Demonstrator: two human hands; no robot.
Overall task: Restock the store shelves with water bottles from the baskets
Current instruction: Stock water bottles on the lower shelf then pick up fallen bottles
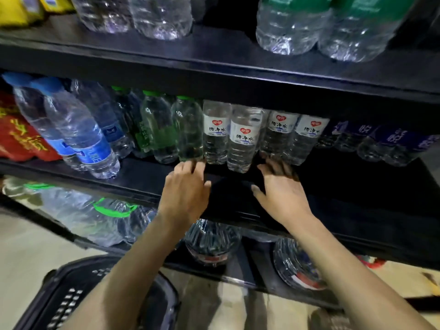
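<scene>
Bare shelf (147, 177) before bottles (240, 139)

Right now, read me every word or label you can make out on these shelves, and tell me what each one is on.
"纯净水": on the white-labelled bottles.
"URE", likely part of "PURE": on the blue-labelled bottle.
Unreadable, blurred or too small: red heart logo, dark blue labels, green labels, red packet.

1. Dim light is leaving the shelf (333, 186) near-black toward 3 o'clock.
2. Glare is glinting off bottles (285, 32) at 12 o'clock.
3. Edges are bending; the basket (71, 294) at 7 o'clock is blurring.
</scene>
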